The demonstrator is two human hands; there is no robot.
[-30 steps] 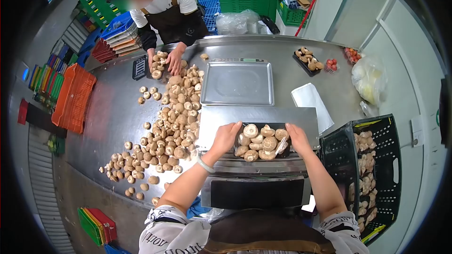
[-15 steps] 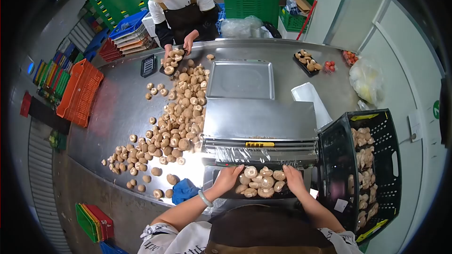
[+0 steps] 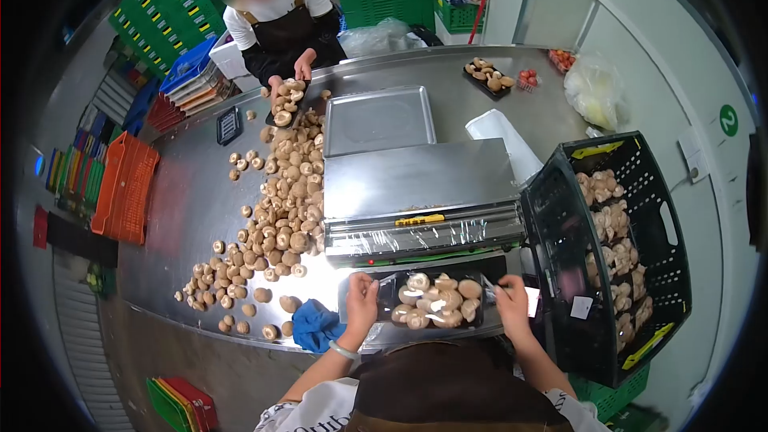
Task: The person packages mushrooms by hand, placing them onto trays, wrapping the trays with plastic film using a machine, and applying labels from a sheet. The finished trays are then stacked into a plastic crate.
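A black tray of shiitake mushrooms lies in front of me under clear plastic wrap. The wrap reaches out past both short ends of the tray. My left hand is closed on the wrap at the left end. At the right end, my right hand pinches a gathered, stretched piece of the same wrap. Just beyond the tray stands the metal wrapping machine, with film across its front roller. A crumpled blue cloth lies near my left wrist.
Loose mushrooms are heaped left of the machine. A black crate with several mushroom packs stands tilted at right. Across the table, a co-worker holds another mushroom tray. At the back right are a filled tray and a plastic bag.
The mushroom tray has moved toward me, away from the machine's front. The wrap over it now appears separate from the roller, and my hands hold its ends. My view has shifted.
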